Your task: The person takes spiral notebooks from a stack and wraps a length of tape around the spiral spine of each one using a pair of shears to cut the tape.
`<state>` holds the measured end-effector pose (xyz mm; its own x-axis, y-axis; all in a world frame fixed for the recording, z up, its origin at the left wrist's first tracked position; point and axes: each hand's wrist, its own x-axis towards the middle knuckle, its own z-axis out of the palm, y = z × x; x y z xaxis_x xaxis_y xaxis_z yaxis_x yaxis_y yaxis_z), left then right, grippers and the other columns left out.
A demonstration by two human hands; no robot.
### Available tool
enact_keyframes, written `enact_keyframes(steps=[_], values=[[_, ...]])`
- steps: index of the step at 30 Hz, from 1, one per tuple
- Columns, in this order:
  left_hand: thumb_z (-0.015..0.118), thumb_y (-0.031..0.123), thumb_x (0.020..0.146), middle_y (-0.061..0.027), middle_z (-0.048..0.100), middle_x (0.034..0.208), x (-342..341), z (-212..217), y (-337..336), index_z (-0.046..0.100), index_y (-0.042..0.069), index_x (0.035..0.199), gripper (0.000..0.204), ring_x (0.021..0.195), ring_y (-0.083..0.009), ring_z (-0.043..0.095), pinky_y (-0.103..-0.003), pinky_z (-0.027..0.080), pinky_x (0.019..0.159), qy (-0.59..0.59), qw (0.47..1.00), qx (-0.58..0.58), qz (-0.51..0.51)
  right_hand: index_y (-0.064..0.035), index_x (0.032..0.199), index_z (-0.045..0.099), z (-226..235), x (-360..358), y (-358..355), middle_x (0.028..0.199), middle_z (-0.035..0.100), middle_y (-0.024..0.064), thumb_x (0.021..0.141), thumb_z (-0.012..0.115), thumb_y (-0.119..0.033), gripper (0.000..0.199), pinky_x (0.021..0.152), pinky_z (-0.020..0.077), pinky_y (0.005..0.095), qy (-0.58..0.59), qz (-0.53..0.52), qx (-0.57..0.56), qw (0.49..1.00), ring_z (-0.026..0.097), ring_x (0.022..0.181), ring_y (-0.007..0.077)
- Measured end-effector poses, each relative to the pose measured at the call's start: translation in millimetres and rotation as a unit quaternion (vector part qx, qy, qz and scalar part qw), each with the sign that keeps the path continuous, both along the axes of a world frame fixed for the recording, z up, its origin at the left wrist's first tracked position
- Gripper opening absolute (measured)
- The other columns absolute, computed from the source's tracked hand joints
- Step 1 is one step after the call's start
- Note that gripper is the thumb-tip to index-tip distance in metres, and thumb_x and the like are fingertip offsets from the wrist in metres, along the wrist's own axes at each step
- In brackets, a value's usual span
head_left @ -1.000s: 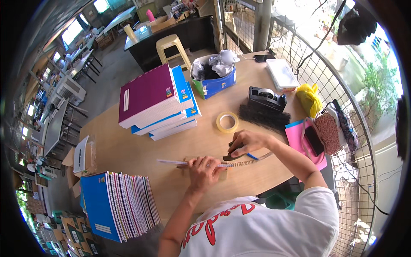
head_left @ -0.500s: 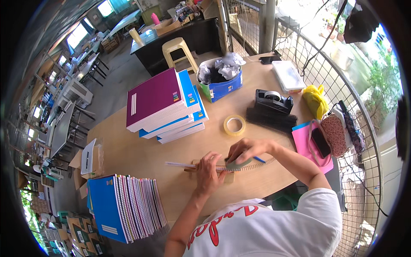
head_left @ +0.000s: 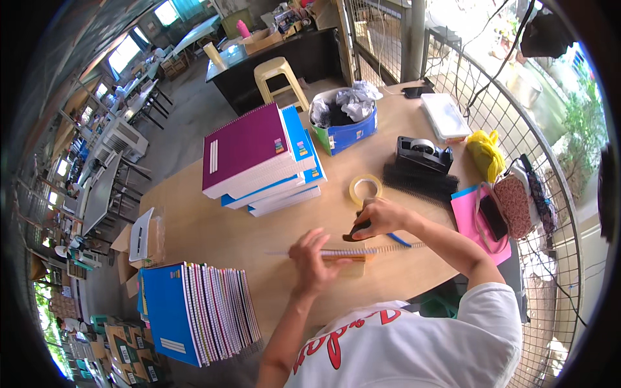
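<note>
A thin white strip of paper edges [head_left: 343,252] lies across a small wooden block [head_left: 359,265] at the table's near middle. A spiral binding coil [head_left: 391,248] runs along it and sticks out to the right. Over its left part is my left hand [head_left: 310,262], open, fingers spread and slightly blurred; I cannot tell if it touches the strip. My right hand [head_left: 383,216] grips a dark, hand-sized tool [head_left: 358,231] just above the coil; its exact kind is unclear. A blue pen-like stick [head_left: 399,240] lies beside the coil.
Notebooks are stacked [head_left: 249,152] beyond my left hand, with bound notebooks [head_left: 174,310] standing at lower left. Near my right hand are a tape roll [head_left: 365,189], black coils [head_left: 420,184], a tape dispenser [head_left: 424,155] and a pink folder [head_left: 472,220]. A scrap-filled box [head_left: 352,136] stands farther back.
My right hand has lifted the dark tool off the coil and tilted it. My left hand has loosened from the strip, its fingers now spread. The whole view has shifted slightly.
</note>
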<state>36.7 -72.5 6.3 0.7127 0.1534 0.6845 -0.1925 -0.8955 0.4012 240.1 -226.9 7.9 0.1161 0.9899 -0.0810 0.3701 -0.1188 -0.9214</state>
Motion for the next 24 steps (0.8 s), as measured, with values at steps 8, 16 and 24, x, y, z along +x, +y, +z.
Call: enact_keyframes(steps=[8,16,24], values=[[0.078,0.059,0.07,-0.0002,0.057,0.106,-21,-18,39,0.064,0.019,0.076,0.043,0.112,-0.0253,0.048,-0.05,0.023,0.105,0.096,0.981,0.056,0.156,-0.0025,0.109,0.075,12,-7,18,0.106,0.072,0.0175,0.086,0.067,-0.05,0.053,0.09,0.0507,0.0377,-0.089,-0.021,0.036,0.995,0.064,0.102,0.0302],[0.085,0.049,0.068,-0.0132,0.053,0.105,-17,-42,72,0.058,0.01,0.092,0.053,0.109,-0.0314,0.048,-0.051,0.036,0.097,-0.075,0.977,-0.109,0.167,-0.0032,0.107,0.076,3,-7,23,0.104,0.073,0.0168,0.089,0.065,-0.048,0.049,0.085,0.0512,0.0385,0.173,0.009,0.014,0.985,0.066,0.095,0.0289],[0.087,0.047,0.066,-0.0122,0.049,0.097,-10,-60,60,0.054,0.005,0.094,0.06,0.098,-0.0328,0.049,-0.047,0.043,0.085,-0.002,0.976,-0.207,0.066,-0.0027,0.109,0.075,17,-13,25,0.112,0.07,0.0181,0.088,0.063,-0.048,0.051,0.088,0.0507,0.0376,-0.102,0.066,0.008,0.993,0.065,0.105,0.0282]])
